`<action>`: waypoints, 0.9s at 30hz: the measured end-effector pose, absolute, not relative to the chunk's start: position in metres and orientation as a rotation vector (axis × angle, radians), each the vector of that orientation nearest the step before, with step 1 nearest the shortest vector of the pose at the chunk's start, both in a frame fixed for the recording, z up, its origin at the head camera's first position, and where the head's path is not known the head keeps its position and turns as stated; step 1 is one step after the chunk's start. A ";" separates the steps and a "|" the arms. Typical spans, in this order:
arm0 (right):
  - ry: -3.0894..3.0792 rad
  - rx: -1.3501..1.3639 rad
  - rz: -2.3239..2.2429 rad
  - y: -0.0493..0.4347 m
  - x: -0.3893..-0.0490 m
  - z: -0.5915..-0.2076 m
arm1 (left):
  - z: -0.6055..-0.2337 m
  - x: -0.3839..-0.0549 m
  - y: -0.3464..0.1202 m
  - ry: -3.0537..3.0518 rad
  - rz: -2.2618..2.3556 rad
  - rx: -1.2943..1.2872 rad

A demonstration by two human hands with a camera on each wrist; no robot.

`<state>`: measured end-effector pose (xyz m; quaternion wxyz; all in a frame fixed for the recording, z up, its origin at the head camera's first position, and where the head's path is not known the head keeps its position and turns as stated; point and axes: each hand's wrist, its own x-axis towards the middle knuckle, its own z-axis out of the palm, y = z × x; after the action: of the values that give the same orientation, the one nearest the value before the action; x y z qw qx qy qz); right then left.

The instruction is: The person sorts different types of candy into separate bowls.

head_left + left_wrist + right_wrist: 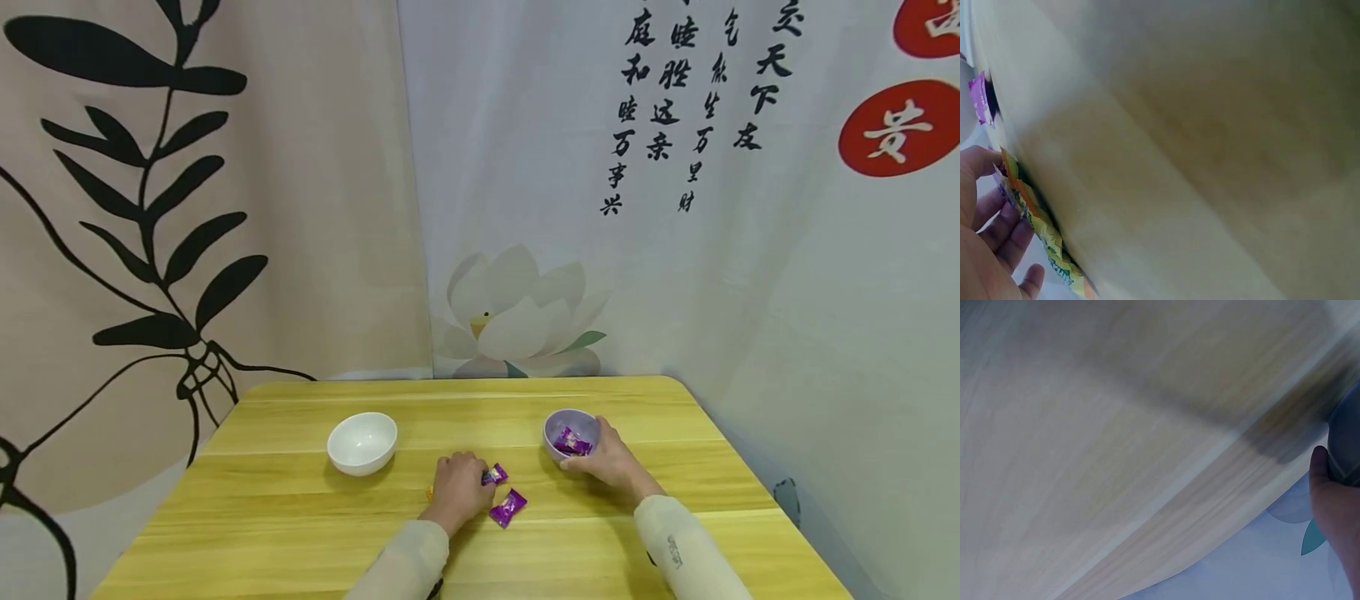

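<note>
Taking the table's middle as your clock centre and its far edge as twelve, the printed backdrop point(322, 208) hangs beyond that edge, bearing a dark leafy plant toward ten and written characters toward one. The yellow wood-grain table point(300, 533) spans your work area. Your right hand point(613, 460), between two and three, grips the purple bowl point(551, 427), thumb at its near side and fingers curved round its right. Your left hand point(459, 487), at the centre, has its fingers bent down among the sweets; whether they have pinched one, I cannot tell. The white bowl point(362, 444) stands at ten, well apart from both hands. A yellow packet point(1054, 240) lies under your left fingers. Of the smaller purple-wrapped pieces, one candy point(572, 442) sits inside the purple bowl, a second candy point(497, 473) touches your left fingertips, and a third candy point(508, 507) lies just beside that hand, at its four o'clock.
</note>
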<state>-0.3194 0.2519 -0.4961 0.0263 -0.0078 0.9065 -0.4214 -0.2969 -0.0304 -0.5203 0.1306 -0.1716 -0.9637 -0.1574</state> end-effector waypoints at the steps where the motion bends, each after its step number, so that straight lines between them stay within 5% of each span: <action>1: 2.798 -0.019 -1.305 0.252 -0.319 -0.496 | -0.520 -0.298 -0.030 -2.790 -0.468 -0.496; 27: 2.772 -0.022 -1.389 0.254 -0.321 -0.499 | -0.484 -0.327 -0.009 -2.722 -0.666 -0.505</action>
<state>-0.3209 0.2545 -0.4990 0.0204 -0.0071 0.8939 -0.4478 -0.3272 -0.0089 -0.4844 0.1464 -0.1755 -0.9456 -0.2314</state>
